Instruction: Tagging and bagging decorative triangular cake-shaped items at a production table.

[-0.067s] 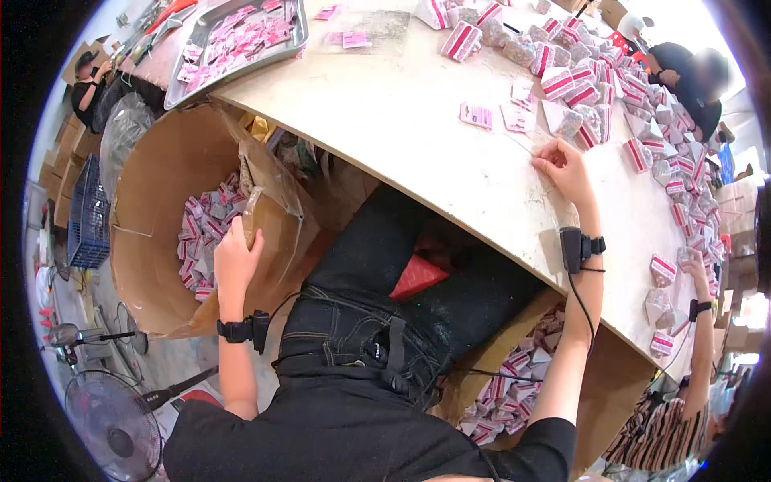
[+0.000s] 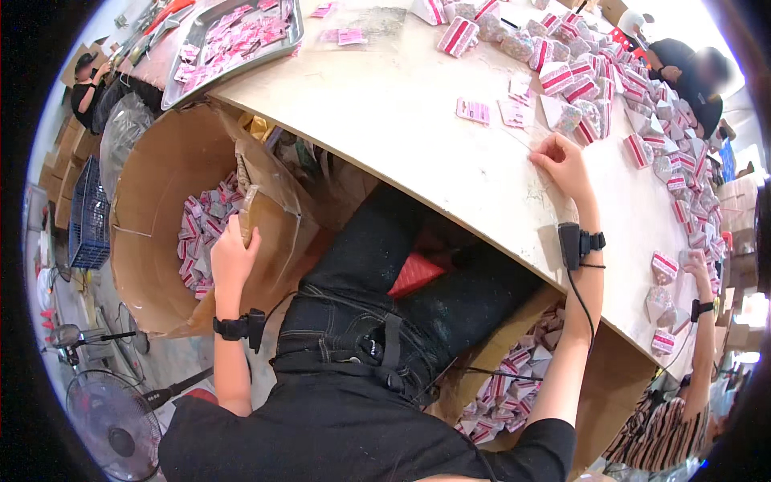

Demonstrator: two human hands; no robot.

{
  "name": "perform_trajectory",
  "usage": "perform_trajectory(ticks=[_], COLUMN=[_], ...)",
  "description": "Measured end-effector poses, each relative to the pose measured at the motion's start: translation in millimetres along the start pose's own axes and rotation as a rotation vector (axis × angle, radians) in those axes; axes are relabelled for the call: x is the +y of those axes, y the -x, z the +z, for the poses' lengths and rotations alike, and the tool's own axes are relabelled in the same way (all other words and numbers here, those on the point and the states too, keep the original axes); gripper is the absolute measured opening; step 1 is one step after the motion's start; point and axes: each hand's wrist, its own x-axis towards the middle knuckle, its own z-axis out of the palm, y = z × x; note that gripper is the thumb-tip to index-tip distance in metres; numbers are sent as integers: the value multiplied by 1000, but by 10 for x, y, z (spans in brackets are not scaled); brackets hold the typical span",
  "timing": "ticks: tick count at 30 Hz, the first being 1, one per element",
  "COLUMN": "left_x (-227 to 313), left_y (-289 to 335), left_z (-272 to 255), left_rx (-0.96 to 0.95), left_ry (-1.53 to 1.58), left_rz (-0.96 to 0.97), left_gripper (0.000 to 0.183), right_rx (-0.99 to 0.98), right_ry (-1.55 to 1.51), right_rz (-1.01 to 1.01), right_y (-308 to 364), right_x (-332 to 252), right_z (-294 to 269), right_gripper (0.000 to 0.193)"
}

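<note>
My left hand point(image 2: 233, 259) is beside the torn inner flap of a large round cardboard box point(image 2: 152, 153), its thumb apart from the fingers and nothing visible in it. Inside that box lie many small pink-and-white packets point(image 2: 210, 233). My right hand point(image 2: 567, 169) rests over the table point(image 2: 434, 128), thumb and forefinger pinched together. A thin line shows on the table by the fingertips; I cannot make out whether they hold anything. Just beyond are pink printed cards point(image 2: 473, 111) and a pile of clear packets point(image 2: 578, 84) with pink-striped card tops.
A metal tray point(image 2: 233, 56) of pink cards stands at the table's far left. A second cardboard box point(image 2: 598, 402) with packets is beneath the table's near right edge. A fan point(image 2: 116, 430) stands lower left. A co-worker's hand point(image 2: 697, 269) reaches to packets at right.
</note>
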Motion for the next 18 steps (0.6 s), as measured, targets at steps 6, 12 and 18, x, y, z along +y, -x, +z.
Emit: perform_trajectory(ticks=[6, 12, 18], left_x=[10, 20, -44], left_y=[-20, -22, -17], left_z=[-46, -10, 10], left_rx=[-57, -63, -65], left_ry=[-78, -47, -22], left_rz=[-22, -23, -11], left_gripper=[32, 32, 36], right_rx=[29, 109, 18], right_ry=[90, 211, 401], right_rz=[18, -94, -234], right_y=[-18, -34, -173], right_x=[-79, -146, -268], right_z=[29, 170, 285], right_gripper=[20, 26, 32])
